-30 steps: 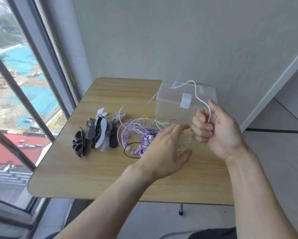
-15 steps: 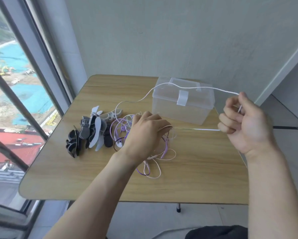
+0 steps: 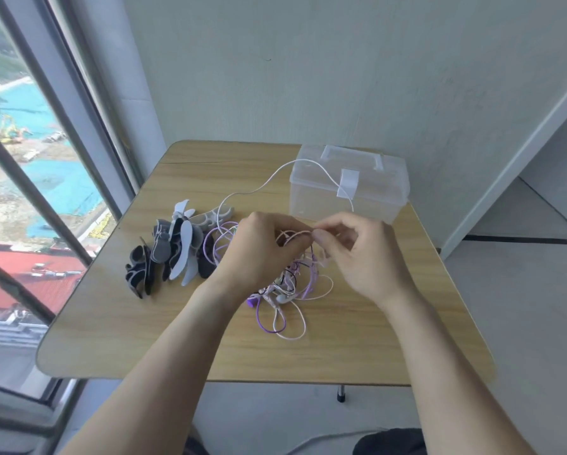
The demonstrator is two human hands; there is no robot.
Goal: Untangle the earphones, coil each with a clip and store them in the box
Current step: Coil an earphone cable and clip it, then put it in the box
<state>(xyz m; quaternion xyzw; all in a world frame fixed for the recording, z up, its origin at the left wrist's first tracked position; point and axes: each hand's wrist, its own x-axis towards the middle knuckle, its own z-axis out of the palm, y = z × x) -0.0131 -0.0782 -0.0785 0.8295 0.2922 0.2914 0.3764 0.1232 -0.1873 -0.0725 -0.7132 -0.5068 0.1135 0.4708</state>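
Where both hands' fingers meet, white cable is pinched.

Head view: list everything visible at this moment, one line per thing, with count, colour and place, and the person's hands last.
table: one, light wood top, centre of view, against the wall.
storage box: one, clear plastic with handle and white latch, lid shut, far right of the table.
tangled earphones: one bundle, purple, pink, white and black cables, mid-table under the hands; number of sets cannot be told.
white cable: one, loops from the bundle up past the box front.
cable clips: a pile, grey, white and black, left side of the table; exact count unclear.
window: one, dark frame, left.
wall: pale grey, behind the table.
left hand: pinches the pink cable above the bundle.
right hand: pinches the same cable, fingertips facing the left hand.
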